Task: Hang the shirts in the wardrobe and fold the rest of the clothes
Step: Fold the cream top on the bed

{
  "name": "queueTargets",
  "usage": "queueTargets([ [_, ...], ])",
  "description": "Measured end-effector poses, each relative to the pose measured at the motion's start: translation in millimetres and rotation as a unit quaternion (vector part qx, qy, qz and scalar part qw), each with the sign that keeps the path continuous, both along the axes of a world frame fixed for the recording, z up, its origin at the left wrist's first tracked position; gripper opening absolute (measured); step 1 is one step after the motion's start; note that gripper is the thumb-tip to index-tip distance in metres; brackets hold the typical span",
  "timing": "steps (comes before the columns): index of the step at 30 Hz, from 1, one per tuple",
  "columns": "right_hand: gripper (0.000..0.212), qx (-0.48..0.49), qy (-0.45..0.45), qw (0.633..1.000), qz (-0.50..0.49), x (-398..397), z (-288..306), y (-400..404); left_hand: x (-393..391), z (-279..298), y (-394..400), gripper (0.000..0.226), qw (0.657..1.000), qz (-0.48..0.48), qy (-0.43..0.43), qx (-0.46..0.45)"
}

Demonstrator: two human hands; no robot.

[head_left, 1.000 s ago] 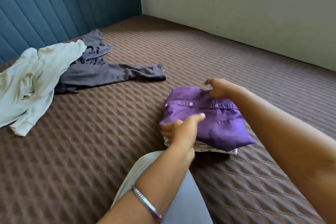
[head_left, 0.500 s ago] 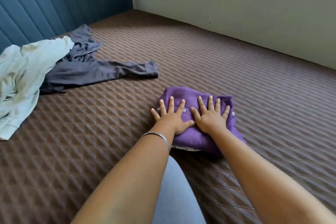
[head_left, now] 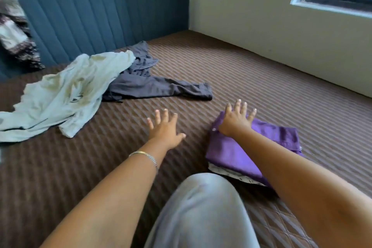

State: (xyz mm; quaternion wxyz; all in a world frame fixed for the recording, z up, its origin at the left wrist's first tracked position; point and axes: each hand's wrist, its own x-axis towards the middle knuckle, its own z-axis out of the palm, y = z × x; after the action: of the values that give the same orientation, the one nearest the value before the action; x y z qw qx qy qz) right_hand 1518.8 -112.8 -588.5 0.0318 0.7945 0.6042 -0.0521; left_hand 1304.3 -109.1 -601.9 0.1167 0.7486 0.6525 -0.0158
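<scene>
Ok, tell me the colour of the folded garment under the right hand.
Purple folded garment, clearest in the head view.

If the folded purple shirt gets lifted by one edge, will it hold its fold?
Probably not: the folded purple shirt looks like soft, thin cloth, likely to droop open. It lies on a pale folded garment, so pushing may shift both.

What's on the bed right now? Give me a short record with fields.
Surface: brown quilted mattress
Folded: purple shirt atop a patterned cloth
Unfolded: pale green shirt overlapping dark grey garment
Left hand: fingers spread, off the pile
Right hand: flat on the purple shirt's far corner
</scene>
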Motion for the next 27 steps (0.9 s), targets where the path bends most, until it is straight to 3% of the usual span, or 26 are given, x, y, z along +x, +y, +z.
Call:
queueTargets([
  [8,0.088,-0.038,0.023,0.97,0.241,-200,14,46,-249,-11,-32,0.073,0.964,0.254,0.084,0.004],
  [12,0.083,-0.06,0.008,0.935,0.35,-292,-5,50,-328,-31,-60,0.08,0.932,0.346,0.057,-0.092],
  [15,0.079,-0.052,0.014,0.913,0.405,-334,-19,54,-343,-49,-67,0.088,0.914,0.38,-0.036,-0.138],
  [18,0.08,-0.051,0.033,0.899,0.433,-374,-37,65,-348,-65,-67,0.088,0.915,0.379,-0.037,-0.132],
  [23,0.086,-0.028,0.02,0.892,0.45,-437,-57,104,-351,-95,-80,0.083,0.933,0.359,0.026,0.015],
  [27,0.081,-0.041,0.082,0.905,0.416,-485,-61,147,-355,-113,-81,0.078,0.925,0.368,0.03,0.094],
])
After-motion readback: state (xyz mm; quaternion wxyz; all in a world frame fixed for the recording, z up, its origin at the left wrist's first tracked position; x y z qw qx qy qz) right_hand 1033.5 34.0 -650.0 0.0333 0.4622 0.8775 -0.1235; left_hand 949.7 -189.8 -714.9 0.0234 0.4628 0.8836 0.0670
